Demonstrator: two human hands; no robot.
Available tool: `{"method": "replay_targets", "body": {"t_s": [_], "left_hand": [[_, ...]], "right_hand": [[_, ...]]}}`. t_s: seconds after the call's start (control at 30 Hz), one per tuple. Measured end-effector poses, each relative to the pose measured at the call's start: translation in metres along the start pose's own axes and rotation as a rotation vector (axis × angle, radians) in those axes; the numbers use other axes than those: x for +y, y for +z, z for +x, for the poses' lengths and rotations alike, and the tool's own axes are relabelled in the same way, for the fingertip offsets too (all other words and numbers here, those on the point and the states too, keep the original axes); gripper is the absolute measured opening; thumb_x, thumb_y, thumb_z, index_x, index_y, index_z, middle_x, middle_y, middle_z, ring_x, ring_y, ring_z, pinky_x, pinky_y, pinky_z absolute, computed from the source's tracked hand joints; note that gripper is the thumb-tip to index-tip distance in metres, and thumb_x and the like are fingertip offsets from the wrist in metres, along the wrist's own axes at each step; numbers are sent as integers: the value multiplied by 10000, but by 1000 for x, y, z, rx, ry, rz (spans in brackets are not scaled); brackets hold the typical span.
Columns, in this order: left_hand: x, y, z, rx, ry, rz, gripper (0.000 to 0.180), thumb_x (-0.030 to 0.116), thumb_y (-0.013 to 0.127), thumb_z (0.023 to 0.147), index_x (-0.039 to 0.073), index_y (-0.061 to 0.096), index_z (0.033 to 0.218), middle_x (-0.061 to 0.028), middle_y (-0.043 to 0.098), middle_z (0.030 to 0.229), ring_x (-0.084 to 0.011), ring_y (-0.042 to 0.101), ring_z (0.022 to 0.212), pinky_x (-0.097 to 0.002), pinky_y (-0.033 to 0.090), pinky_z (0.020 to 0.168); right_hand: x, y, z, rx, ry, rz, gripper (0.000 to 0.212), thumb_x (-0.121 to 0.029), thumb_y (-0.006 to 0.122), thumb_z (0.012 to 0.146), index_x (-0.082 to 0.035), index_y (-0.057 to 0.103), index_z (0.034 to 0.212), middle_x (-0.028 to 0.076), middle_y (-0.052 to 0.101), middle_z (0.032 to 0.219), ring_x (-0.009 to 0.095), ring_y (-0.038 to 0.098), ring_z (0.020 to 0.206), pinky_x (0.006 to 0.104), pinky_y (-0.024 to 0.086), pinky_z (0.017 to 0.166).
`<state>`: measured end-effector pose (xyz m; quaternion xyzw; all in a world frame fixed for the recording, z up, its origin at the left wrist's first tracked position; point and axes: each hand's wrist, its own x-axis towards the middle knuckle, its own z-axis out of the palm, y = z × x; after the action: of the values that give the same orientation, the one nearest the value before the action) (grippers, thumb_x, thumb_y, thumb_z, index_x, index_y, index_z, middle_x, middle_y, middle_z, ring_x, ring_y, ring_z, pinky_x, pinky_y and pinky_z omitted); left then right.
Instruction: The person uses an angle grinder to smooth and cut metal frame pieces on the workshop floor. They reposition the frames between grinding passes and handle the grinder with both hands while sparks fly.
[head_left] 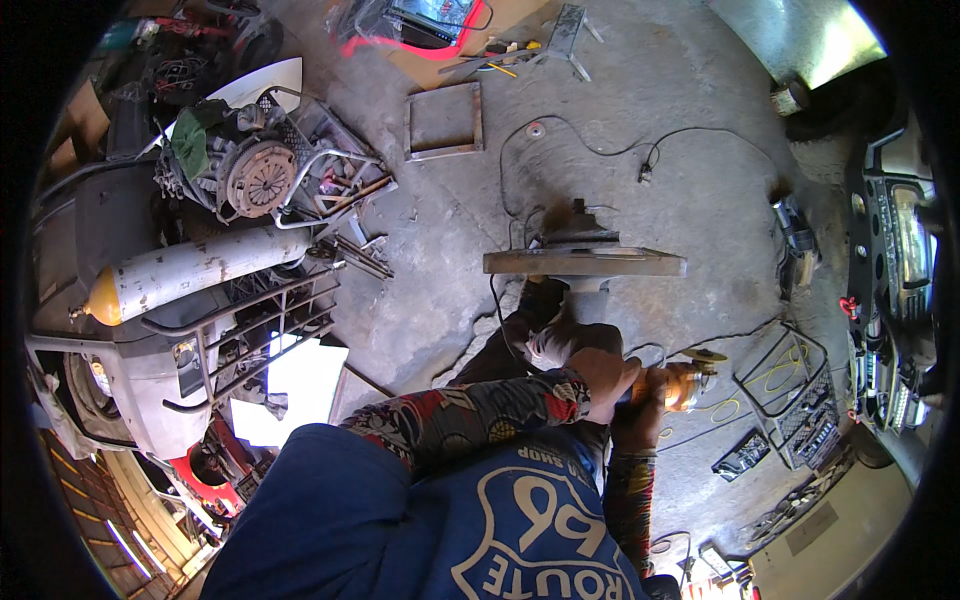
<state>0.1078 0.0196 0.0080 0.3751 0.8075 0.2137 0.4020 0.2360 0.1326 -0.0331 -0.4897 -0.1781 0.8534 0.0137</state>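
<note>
An orange angle grinder [682, 387] with a yellowish disc [704, 355] is in front of me, right of the middle. My right hand [640, 412] is closed around its body. Against the rear of the grinder is my left hand [598, 380], its fingers curled in; what they hold is hidden. Both forearms wear patterned sleeves. Beyond my hands, a flat metal piece [585, 262] lies across, seen nearly edge-on, with a dark support [578, 222] behind it. The grinder's disc is apart from this metal.
A square metal frame [408, 130] lies on the concrete floor. Dark cable [590, 150] snakes across it. At left stand a gas cylinder [215, 262], a clutch plate [262, 180] and vehicle parts. A black rack [800, 420] lies at right, near a vehicle front [900, 250].
</note>
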Motion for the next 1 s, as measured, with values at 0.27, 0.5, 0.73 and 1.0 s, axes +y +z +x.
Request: {"method": "replay_targets", "body": {"t_s": [0.27,0.5,0.73,1.0], "left_hand": [[25,-7,13,-72,73,-34,598,241,832,687,20,570,1177,-192,724,897,-402,735,815,-507,582,681],[61,-19,25,-260,206,-35,568,221,809,716,3,539,1166,-213,729,900,-406,739,836,-504,590,709],[18,-19,24,-254,487,-36,580,204,828,681,-10,545,1140,-194,721,832,-392,733,767,-489,589,664],[-212,-54,-71,-60,561,-123,536,259,820,701,21,543,1093,-197,679,798,-430,690,754,-540,557,674]], "right_hand": [[-20,-5,-17,27,-142,-10,373,-415,637,1025,-104,633,1230,58,681,1182,226,639,1116,408,497,1004],[-28,-20,-44,162,-329,19,357,-422,643,1014,-114,633,1193,40,674,1144,206,628,1110,404,480,1007],[19,14,-49,195,-526,138,412,-465,647,1006,-92,626,1182,47,669,1097,191,648,1039,392,518,961],[219,130,29,366,-823,-172,412,-410,698,994,-28,661,1144,29,650,1069,152,605,932,318,504,835]]}}
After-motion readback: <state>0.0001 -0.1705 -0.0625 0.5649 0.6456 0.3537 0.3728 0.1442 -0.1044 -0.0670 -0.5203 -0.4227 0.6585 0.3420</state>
